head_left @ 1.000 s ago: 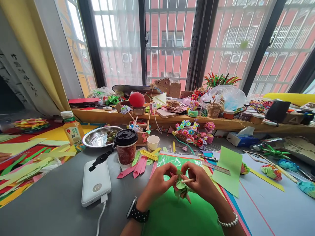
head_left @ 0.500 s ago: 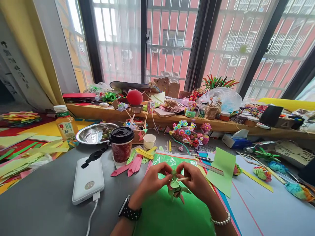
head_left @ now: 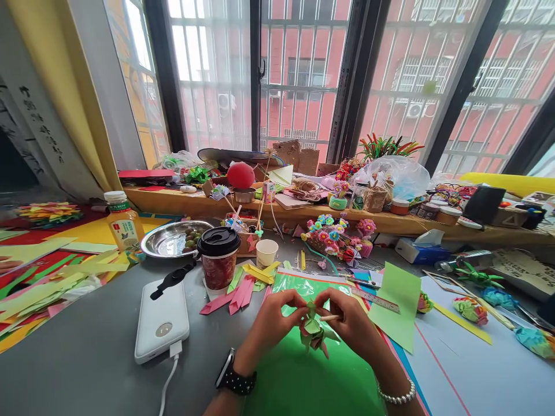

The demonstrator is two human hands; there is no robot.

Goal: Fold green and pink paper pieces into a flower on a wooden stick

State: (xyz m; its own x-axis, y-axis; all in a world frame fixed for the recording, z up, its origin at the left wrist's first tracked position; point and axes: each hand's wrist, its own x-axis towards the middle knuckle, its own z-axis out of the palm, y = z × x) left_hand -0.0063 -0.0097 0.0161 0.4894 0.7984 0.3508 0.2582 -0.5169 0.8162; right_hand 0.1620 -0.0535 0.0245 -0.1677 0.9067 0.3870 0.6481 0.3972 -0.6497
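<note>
Between my hands hangs a folded paper flower (head_left: 315,334) in green and pink. My left hand (head_left: 277,315) pinches its green top with thumb and forefinger. From the other side, my right hand (head_left: 349,318) pinches the same green tip, and a thin pale stick (head_left: 330,318) pokes out of its curled fingers. The flower's pink and green petals point down over a green plastic sheet (head_left: 299,381). Just what lies under the fingertips is hidden.
Left of my hands are a white power bank (head_left: 161,323) with a cable, a lidded coffee cup (head_left: 219,266), a paper cup (head_left: 266,253) and pink paper strips (head_left: 243,293). On the right lie green paper (head_left: 399,306), a ruler (head_left: 379,300) and scissors (head_left: 364,281).
The view has shifted slightly, so everything sits a little farther right and lower. Both hands keep their pinch on the paper flower, with hardly any change in pose.
</note>
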